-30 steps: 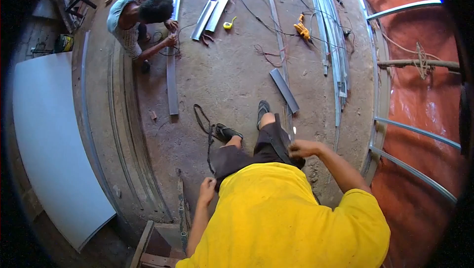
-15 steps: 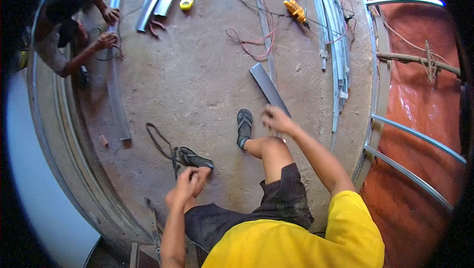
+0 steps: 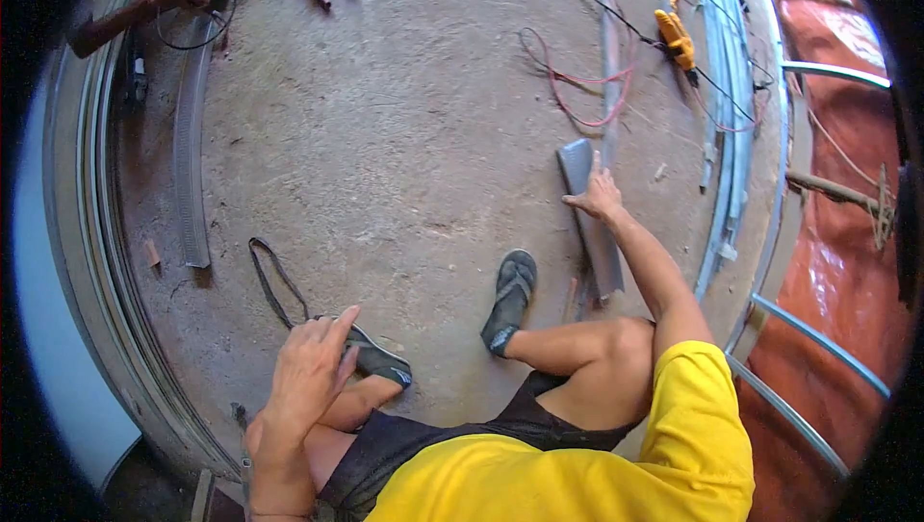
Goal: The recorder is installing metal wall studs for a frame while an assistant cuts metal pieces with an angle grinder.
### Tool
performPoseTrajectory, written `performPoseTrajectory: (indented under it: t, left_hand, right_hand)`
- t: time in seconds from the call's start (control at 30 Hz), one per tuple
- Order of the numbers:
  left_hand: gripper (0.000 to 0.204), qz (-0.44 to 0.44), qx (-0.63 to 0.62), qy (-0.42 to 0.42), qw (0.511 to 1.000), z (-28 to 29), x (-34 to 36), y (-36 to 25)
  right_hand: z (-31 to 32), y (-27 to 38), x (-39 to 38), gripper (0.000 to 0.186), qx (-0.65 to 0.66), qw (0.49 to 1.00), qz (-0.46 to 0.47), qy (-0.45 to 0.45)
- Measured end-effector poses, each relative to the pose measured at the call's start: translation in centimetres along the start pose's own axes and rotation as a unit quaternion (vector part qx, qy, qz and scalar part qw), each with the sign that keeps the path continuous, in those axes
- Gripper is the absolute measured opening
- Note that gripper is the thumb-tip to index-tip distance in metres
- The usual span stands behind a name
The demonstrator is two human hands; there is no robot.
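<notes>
Nearest was the left hand (image 3: 313,363), raised above the left leg beside the dark sandal (image 3: 382,358); its thumb stood apart from the index finger, but how the other fingers were bent I cannot tell. A black strap (image 3: 265,277) lay looped left of it. Farther, at the right, the right hand (image 3: 599,197) had its thumb and fingers spread over the grey metal piece (image 3: 602,257), which lay on the floor (image 3: 414,137); whether they touched was not clear. Beyond were a pink cable (image 3: 589,125) and an orange power tool (image 3: 677,39).
</notes>
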State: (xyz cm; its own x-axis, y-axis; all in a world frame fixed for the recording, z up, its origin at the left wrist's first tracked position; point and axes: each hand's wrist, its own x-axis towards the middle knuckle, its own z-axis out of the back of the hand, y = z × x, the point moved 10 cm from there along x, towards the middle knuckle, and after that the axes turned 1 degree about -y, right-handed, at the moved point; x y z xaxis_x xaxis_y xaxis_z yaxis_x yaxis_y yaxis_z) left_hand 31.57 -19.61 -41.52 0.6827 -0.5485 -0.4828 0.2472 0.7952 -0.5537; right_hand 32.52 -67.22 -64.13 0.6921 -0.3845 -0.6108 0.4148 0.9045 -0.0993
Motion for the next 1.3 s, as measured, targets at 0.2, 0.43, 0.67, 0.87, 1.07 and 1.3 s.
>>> performPoseTrajectory:
  t: [0.2, 0.43, 0.67, 0.87, 1.07, 1.3]
  left_hand:
    - [0.054, 0.0, 0.038, 0.01, 0.999, 1.8, -0.9, 1.3]
    - [0.056, -0.213, 0.088, 0.081, 0.97, -1.0, -2.5, -5.7]
    - [0.06, 0.004, -0.216, -0.026, 0.976, 0.9, 4.6, 5.1]
    - [0.081, -0.034, -0.301, -0.077, 0.95, 0.8, 6.9, 3.5]
    - [0.095, -0.076, -0.321, -0.053, 0.943, -4.0, 7.2, 2.4]
    - [0.08, -0.021, -0.222, 0.075, 0.972, -9.7, 8.1, 3.8]
  right_hand:
    - [0.4, 0.2, 1.8, 0.117, 0.038, 0.999, -0.009, -0.014]
    - [6.7, 13.2, 0.5, 0.093, 0.28, 0.903, 0.298, 0.129]
    - [25.4, 29.0, -9.6, 0.062, 0.396, 0.759, 0.517, -0.002]
    - [26.8, 27.3, -10.3, 0.064, 0.597, 0.629, 0.497, -0.021]
    - [17.3, 27.6, -8.6, 0.084, 0.716, 0.613, 0.327, 0.071]
    - [13.2, 26.0, -4.3, 0.089, 0.624, 0.762, 0.17, 0.037]
